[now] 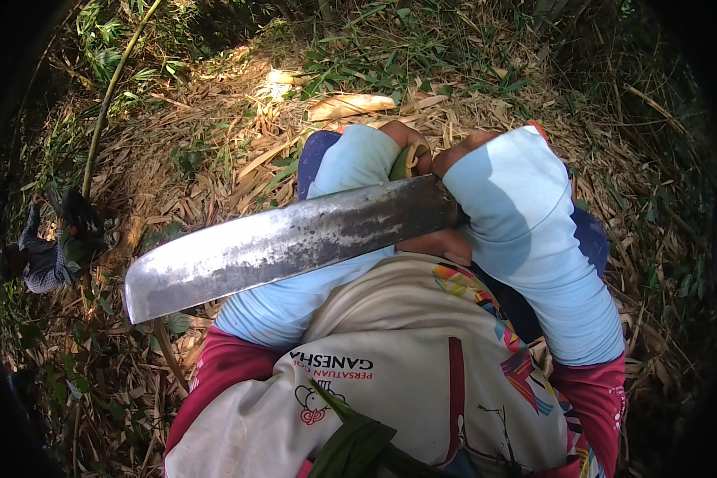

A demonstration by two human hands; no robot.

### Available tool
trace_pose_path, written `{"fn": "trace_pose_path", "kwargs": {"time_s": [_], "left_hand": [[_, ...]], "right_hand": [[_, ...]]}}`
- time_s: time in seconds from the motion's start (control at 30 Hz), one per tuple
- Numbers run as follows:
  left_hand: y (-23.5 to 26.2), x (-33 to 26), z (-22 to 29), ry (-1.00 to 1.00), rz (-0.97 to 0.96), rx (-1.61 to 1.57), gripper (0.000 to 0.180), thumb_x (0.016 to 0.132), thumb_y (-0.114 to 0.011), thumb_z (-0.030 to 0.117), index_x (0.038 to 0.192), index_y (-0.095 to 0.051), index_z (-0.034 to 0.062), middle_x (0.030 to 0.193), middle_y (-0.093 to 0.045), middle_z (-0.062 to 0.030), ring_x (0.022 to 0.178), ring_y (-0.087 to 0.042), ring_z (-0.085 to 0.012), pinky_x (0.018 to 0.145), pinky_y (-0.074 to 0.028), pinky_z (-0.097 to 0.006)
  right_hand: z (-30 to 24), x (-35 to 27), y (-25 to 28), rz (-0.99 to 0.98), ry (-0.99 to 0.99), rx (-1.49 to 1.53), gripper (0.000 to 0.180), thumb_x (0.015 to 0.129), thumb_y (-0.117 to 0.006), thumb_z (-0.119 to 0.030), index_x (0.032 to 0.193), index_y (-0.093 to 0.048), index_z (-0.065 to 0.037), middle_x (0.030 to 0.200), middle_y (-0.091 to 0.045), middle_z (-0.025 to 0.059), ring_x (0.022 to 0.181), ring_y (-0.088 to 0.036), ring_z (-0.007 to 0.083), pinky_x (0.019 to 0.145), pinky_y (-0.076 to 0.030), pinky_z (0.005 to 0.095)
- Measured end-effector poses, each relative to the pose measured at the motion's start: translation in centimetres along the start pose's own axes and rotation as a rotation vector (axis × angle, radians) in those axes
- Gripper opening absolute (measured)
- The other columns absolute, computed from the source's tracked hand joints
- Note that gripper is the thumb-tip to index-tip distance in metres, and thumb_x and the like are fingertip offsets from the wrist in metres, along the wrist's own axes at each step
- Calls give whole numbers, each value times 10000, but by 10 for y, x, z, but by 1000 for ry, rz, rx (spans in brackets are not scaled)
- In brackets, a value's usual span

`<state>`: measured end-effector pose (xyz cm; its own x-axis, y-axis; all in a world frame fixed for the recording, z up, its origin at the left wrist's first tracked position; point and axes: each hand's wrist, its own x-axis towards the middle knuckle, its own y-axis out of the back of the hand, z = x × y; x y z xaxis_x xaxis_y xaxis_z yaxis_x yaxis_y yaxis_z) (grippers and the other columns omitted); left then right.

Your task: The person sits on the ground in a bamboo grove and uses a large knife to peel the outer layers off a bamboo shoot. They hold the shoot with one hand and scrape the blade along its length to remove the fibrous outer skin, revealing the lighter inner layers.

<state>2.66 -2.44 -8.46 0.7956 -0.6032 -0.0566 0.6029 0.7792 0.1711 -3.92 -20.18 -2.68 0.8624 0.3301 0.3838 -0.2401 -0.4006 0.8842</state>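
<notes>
A broad machete (pixel 287 243) with a worn, dark-stained blade slants across in front of me, its blunt tip out to the left. Its blade crosses above my left forearm, while its handle is hidden at my right sleeve. Beyond the blade, my left hand (pixel 407 139) is closed on a green and yellowish curled strip (pixel 407 163), possibly bamboo. My right hand (pixel 462 150) is curled beside it; the sleeve cuffs hide most of its fingers and whatever they grip. Bare skin (pixel 442 244) shows below the blade; which body part it is, I cannot tell.
Dry leaves and bamboo husks cover the ground, with a large pale husk (pixel 350 106) just beyond my hands. A thin stem (pixel 111 99) rises at the left. Farther left, another person (pixel 52 251) sits or crouches among plants. A green leaf (pixel 354 446) hangs close at my front.
</notes>
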Motion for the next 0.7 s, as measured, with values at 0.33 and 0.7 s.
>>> {"fn": "trace_pose_path", "kwargs": {"time_s": [0.33,0.7], "left_hand": [[12,14,-20,-36,-85,160,435,778,-799,296,1163,-661,147,958,-712,-158,901,-709,-286,745,-560,-378],[17,13,-10,-58,-162,316,470,751,-821,359,1160,-653,198,921,-693,-142,878,-683,-295,731,-544,-376]], "right_hand": [[1,-1,-5,21,1,38,417,696,-802,-484,896,-691,-136,687,-658,60,677,-678,307,605,-500,440],[-7,0,-4,-72,-82,-9,557,527,-931,-377,920,-700,-57,776,-654,101,698,-660,317,632,-505,398]]}}
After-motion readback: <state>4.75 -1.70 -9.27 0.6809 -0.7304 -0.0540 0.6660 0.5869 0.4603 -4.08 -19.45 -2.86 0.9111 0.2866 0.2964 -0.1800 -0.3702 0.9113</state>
